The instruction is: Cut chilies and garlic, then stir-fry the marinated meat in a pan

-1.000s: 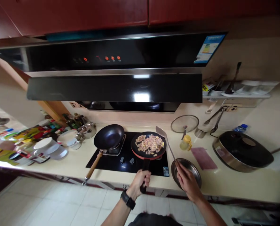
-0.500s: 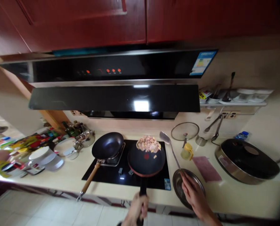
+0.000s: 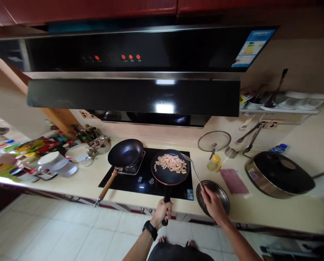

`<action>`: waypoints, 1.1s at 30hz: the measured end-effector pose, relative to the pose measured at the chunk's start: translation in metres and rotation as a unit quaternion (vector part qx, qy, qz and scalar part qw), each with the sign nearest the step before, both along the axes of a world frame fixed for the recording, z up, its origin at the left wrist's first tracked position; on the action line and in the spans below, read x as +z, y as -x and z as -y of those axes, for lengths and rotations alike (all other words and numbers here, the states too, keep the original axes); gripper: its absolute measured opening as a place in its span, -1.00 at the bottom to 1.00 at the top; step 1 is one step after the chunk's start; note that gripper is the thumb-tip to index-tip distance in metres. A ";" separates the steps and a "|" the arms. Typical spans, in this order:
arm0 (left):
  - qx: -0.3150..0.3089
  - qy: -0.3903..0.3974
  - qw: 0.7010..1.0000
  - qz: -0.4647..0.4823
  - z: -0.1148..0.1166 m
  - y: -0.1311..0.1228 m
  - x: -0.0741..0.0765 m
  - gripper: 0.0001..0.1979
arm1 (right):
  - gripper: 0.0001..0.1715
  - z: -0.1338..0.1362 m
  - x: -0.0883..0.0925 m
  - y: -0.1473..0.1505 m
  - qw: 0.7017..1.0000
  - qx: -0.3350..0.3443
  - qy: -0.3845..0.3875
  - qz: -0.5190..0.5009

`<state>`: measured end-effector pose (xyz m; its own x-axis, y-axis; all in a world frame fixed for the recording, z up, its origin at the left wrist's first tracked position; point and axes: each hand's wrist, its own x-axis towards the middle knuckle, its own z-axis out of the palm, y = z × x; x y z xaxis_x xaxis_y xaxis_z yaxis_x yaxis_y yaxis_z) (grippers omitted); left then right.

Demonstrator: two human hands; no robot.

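A black frying pan sits over the right side of the black cooktop, with chopped pale meat pieces spread across its middle. Wrapped round the pan's black handle is my left hand, a dark watch on its wrist. My right hand grips the handle of a metal spatula, whose blade lies at the pan's right rim beside the meat. Below that hand is a steel bowl on the counter.
A dark wok with a wooden handle rests on the left burner. Right of the cooktop are an oil jar, a pink cloth, a glass lid and a lidded electric pan. The range hood hangs above.
The meat has dropped from the pan's far edge to its middle and spread out. The spatula blade has moved closer to the pan. The view has tilted down, showing more of both arms.
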<state>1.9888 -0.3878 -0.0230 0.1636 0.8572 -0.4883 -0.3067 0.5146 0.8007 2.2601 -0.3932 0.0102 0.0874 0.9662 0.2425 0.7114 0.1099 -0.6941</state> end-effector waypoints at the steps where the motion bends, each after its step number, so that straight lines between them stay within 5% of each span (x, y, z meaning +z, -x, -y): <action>1: -0.002 0.001 1.000 -0.002 -0.001 0.000 -0.004 -0.65 | -0.38 -0.003 0.000 0.002 1.000 0.022 0.011 0.006; 9: -0.008 0.007 1.000 -0.005 0.000 -0.004 -0.037 -0.64 | -0.41 -0.061 0.006 0.070 0.963 0.067 0.145 0.217; 14: -0.010 0.017 1.000 0.000 0.003 -0.006 -0.048 -0.61 | -0.40 -0.052 -0.016 0.063 0.920 0.119 0.187 0.323; 27: -0.003 0.040 0.999 -0.004 0.003 -0.012 -0.054 -0.61 | -0.39 -0.041 -0.008 0.057 0.911 0.118 0.186 0.347; 33: -0.009 0.051 0.999 0.000 0.004 -0.013 -0.052 -0.61 | -0.37 -0.057 0.007 0.093 0.931 0.087 0.152 0.321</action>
<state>2.0018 -0.3917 -0.0752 0.1790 0.7996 -0.5733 -0.2974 0.5994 0.7431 2.1668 -0.3358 0.0170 -0.1460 0.9846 -0.0963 0.9799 0.1306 -0.1509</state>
